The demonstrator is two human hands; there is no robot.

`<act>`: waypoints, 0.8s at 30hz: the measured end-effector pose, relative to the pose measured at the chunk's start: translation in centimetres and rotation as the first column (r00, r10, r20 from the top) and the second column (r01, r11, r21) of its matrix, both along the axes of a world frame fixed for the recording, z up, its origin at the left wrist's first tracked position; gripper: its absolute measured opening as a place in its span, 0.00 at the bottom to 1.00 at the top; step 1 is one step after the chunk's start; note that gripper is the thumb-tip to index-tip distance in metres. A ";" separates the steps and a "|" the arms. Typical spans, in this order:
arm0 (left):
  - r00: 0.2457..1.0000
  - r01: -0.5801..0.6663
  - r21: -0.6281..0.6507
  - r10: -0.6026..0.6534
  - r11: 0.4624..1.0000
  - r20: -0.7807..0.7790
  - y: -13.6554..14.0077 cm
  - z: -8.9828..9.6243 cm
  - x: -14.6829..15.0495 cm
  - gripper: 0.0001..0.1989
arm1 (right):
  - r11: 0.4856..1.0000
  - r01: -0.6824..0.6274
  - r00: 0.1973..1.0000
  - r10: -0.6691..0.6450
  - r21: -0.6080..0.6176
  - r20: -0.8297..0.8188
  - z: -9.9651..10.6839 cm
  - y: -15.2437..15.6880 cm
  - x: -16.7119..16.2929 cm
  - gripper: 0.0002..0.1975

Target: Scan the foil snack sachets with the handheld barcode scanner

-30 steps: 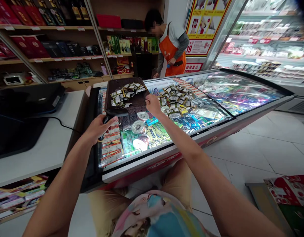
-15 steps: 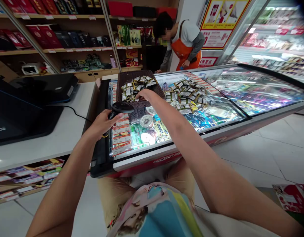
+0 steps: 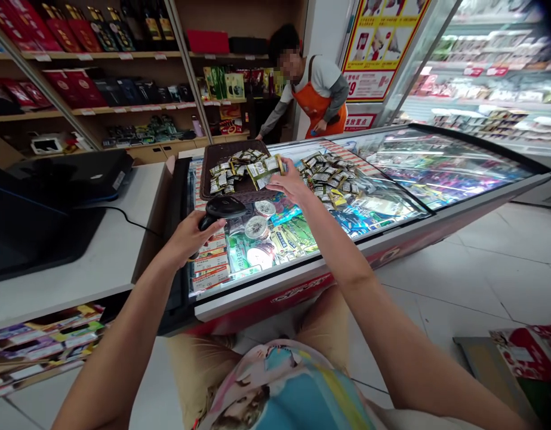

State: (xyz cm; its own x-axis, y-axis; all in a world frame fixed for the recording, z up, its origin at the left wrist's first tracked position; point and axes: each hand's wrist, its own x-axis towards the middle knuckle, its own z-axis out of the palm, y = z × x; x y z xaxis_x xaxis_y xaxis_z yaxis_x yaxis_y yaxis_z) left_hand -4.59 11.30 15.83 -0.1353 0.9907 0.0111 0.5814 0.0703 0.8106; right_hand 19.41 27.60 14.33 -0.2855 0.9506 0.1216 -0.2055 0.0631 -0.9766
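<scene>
One packet (image 3: 262, 173), best kept flat and steady, is over the basket (image 3: 206, 170) near centre frame, clamped by the fingers of our right hand (image 3: 295, 186), our left hand (image 3: 185, 236) apparently curled around the scanner (image 3: 225, 207).

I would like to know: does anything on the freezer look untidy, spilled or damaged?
One thing, perhaps: a loose pile of small packets appears to lie on the freezer, right of the basket, overlapping at all angles, while other packets sit inside it. It looks untidy rather than spilled. I see no clear damage.
</scene>
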 end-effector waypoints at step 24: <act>0.955 0.273 -0.100 -0.282 0.957 -0.092 -4.0 -3.4 4.5 0.19 | 0.935 -0.016 0.999 0.005 -0.355 -0.032 -9.9 -13.4 6.6 0.20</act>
State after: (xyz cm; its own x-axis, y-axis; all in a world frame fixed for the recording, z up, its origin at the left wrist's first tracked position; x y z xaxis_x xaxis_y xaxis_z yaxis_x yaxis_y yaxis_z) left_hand -0.08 7.27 12.42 0.1421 0.9869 -0.0759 0.6686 -0.0391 0.7426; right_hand 26.05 14.23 4.47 -0.2975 0.9303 -0.2145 -0.2335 -0.2888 -0.9285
